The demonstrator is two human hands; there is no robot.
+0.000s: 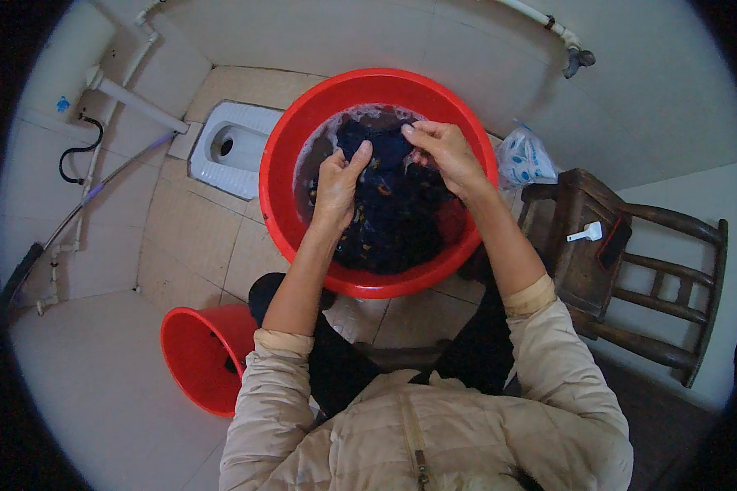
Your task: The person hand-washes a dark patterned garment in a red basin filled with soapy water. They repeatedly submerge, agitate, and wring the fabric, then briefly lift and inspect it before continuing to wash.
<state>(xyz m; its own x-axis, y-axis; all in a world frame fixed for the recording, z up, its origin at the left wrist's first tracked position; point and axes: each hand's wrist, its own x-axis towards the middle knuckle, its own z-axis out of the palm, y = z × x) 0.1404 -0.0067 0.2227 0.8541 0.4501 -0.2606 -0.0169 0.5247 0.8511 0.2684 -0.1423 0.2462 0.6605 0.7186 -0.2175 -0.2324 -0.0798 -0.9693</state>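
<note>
A large round red plastic basin [378,288] stands on the floor before me, holding sudsy water and a heap of dark patterned cloth [393,227]. Over its far half, my left hand [341,181] pinches the left part of a dark wet cloth [378,144] between thumb and fingers. My right hand [439,150] grips the upper right part of that same cloth, which is stretched between both hands. Its lower part merges with the dark heap, so I cannot tell whether it is a separate piece.
A squat toilet [239,147] lies left of the basin. A smaller red bucket [206,362] stands lower left. At right are a knotted plastic bag [525,156] and a wooden chair [589,251] bearing a white scoop [585,232]. A long-handled brush [24,270] leans at far left.
</note>
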